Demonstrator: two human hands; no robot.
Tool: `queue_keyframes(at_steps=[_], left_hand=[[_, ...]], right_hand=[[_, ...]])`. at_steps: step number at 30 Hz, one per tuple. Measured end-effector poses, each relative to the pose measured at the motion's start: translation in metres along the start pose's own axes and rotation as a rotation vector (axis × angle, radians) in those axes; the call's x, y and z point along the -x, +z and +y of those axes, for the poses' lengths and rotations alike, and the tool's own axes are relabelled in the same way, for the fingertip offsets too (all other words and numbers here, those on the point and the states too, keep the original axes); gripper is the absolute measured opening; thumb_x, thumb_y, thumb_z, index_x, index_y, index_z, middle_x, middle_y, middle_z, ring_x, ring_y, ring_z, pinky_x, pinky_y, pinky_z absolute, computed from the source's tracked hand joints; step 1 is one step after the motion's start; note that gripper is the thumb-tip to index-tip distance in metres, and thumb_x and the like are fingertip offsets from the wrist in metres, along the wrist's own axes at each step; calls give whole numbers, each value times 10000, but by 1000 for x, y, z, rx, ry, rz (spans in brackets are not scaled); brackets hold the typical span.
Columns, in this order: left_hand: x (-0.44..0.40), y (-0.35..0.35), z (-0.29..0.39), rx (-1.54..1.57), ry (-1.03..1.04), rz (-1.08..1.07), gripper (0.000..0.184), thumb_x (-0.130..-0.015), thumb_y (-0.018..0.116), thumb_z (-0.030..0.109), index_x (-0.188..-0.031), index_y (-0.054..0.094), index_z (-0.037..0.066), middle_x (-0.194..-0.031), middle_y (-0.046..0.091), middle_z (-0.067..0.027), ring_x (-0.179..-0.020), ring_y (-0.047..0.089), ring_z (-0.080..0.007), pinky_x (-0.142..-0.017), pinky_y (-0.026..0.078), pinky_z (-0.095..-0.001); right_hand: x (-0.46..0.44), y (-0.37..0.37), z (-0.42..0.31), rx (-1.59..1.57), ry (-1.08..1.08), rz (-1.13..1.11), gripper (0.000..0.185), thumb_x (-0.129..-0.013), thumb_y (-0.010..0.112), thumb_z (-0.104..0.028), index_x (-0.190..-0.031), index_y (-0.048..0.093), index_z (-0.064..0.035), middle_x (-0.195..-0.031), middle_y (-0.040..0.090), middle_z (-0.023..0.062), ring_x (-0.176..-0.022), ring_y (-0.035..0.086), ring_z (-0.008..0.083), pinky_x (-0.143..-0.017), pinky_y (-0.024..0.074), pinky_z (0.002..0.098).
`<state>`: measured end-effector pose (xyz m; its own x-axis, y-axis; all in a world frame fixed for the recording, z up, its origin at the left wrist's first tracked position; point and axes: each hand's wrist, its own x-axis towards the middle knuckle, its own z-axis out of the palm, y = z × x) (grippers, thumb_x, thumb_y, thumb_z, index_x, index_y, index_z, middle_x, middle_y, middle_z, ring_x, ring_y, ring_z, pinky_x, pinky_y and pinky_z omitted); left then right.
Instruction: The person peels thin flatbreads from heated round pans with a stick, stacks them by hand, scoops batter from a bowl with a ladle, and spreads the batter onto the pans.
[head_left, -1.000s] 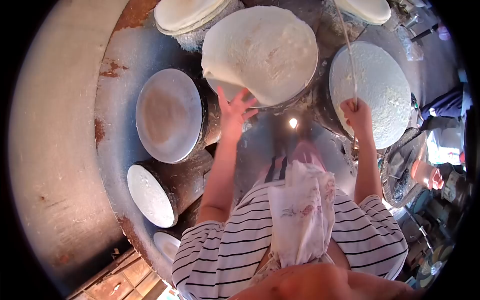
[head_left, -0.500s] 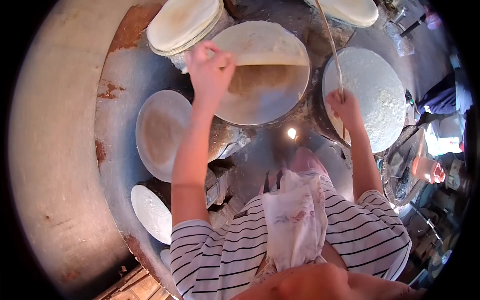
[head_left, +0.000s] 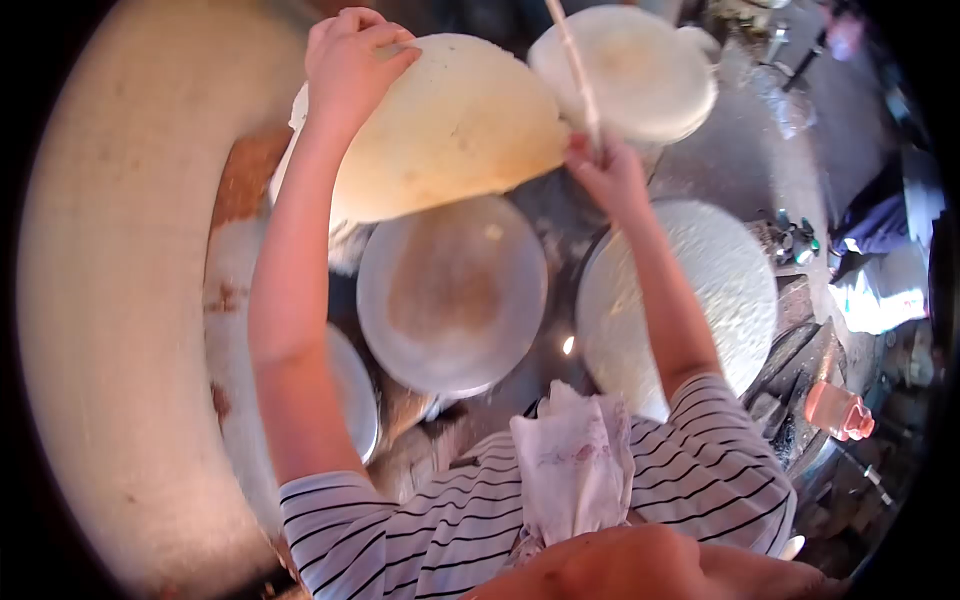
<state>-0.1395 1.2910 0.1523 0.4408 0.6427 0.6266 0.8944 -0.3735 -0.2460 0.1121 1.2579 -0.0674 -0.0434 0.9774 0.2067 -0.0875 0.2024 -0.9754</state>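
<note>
A large thin round flatbread point(head_left: 455, 130) is stretched between my two hands. My left hand point(head_left: 352, 70) is closed on its upper left part, with the fingertips partly hidden. My right hand point(head_left: 612, 180) grips a thin stick point(head_left: 575, 65) that points up and away, and its thumb and finger also meet the flatbread's right edge. Below the bread lies a bare round griddle point(head_left: 450, 295) with a brown patch in its middle. Under my right forearm is another round griddle point(head_left: 690, 290) coated with pale batter.
A pile of pale flatbreads point(head_left: 630, 75) stands at the back. Another griddle point(head_left: 350, 390) shows partly behind my left forearm. Along the left runs a broad curved surface point(head_left: 120, 300). A small flame point(head_left: 569, 345) glows between the griddles, and a pinkish jar point(head_left: 838, 411) sits at right.
The flatbread, half peeled before, has come off the griddle and is now lifted toward the back left. My right hand has moved from the batter-coated griddle to the bread's edge, still with the stick.
</note>
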Motion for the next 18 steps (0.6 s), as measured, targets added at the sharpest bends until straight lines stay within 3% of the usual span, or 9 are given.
queue_keyframes(at_steps=[2, 3, 4, 6, 8, 10, 12, 13, 18], left_hand=[[-73, 47, 17, -62, 253, 74, 186, -699, 740, 280, -840, 723, 160, -932, 597, 7, -935, 550, -248, -854, 429, -359], [-107, 73, 33, 3, 248, 60, 222, -735, 707, 287, -925, 711, 172, -944, 592, -9, -948, 547, -255, -864, 425, -378], [-140, 84, 69, 61, 181, 80, 226, -670, 715, 221, -875, 692, 131, -1014, 550, -58, -1033, 490, -271, -866, 412, -413], [-185, 106, 105, 183, 217, 384, 254, -704, 684, 196, -948, 675, 128, -980, 559, -83, -989, 510, -289, -844, 425, -426], [-189, 104, 127, 233, 142, 410, 292, -713, 685, 199, -991, 662, 112, -995, 558, -96, -996, 508, -296, -857, 421, -433], [-168, 98, 130, 235, 122, 315, 348, -733, 691, 208, -1062, 644, 103, -1062, 551, -109, -1046, 486, -295, -899, 404, -430], [-125, 119, 107, 219, 252, 368, 265, -704, 722, 196, -966, 679, 182, -919, 553, -25, -911, 506, -242, -790, 425, -375], [-91, 105, 109, 197, 219, 230, 340, -755, 685, 204, -1088, 649, 148, -972, 563, -68, -945, 533, -272, -828, 442, -394], [43, 82, 89, 208, 37, -122, 278, -734, 698, 132, -1008, 665, 109, -955, 554, -66, -917, 517, -286, -812, 437, -402]], right_hand=[[-21, -21, -19, 275, -82, 204, 206, -763, 694, -191, -825, 597, -20, -643, 577, 66, -616, 524, 109, -591, 454, 323], [-30, -30, -23, 349, -84, 310, 211, -758, 690, -197, -784, 577, -20, -611, 557, 85, -588, 513, 120, -572, 446, 341], [-45, -43, -29, 371, -111, 418, 221, -762, 675, -190, -741, 554, -6, -592, 566, 102, -545, 505, 174, -555, 436, 354], [-83, -80, -24, 322, -48, 514, 223, -751, 678, -184, -743, 559, 5, -601, 583, 112, -542, 526, 228, -559, 442, 359], [-125, -126, -8, 305, 3, 559, 230, -728, 679, -186, -764, 581, 19, -645, 616, 135, -587, 575, 289, -588, 461, 368], [-157, -166, 22, 400, 54, 582, 247, -701, 672, -194, -805, 614, 23, -719, 650, 162, -677, 627, 327, -637, 485, 379], [-180, -191, 53, 575, 120, 618, 268, -684, 657, -196, -845, 639, 17, -786, 668, 179, -763, 656, 332, -683, 501, 391], [-182, -197, 69, 664, 164, 599, 272, -680, 647, -194, -862, 645, 8, -813, 670, 182, -787, 654, 337, -699, 501, 399], [-173, -205, 92, 798, 298, 516, 263, -683, 608, -181, -890, 656, -26, -871, 670, 186, -843, 640, 360, -745, 497, 422]])
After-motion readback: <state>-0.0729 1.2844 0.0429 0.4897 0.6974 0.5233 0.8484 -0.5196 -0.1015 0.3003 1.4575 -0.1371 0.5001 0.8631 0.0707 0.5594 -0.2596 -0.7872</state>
